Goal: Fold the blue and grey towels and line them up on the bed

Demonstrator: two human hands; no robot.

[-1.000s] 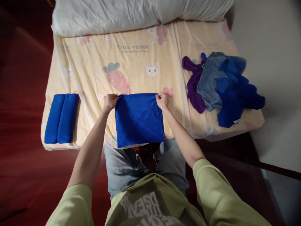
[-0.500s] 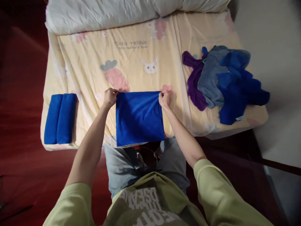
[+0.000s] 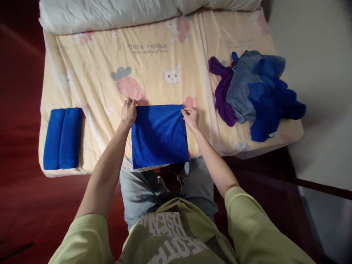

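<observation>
A blue cloth (image 3: 160, 135), folded to a near square, lies at the front edge of the bed, with slight creases towards its upper right. My left hand (image 3: 129, 113) is at its upper left corner, fingers bent and closed around the edge there. At the upper right corner my right hand (image 3: 190, 116) pinches the cloth between thumb and fingers. Two blue folded rolls (image 3: 62, 138) lie side by side at the bed's left front corner.
The bed (image 3: 96, 73) has a yellow printed sheet. On its right is a loose heap of clothes (image 3: 244, 88), purple, grey-blue and blue. A pale quilt (image 3: 115, 14) runs along the far edge. A pale surface (image 3: 319, 91) stands at the right.
The whole view has shifted, so the bed and its items sit slightly further left. My left hand's fingers have moved a little at the cloth's corner. The cloth keeps its shape.
</observation>
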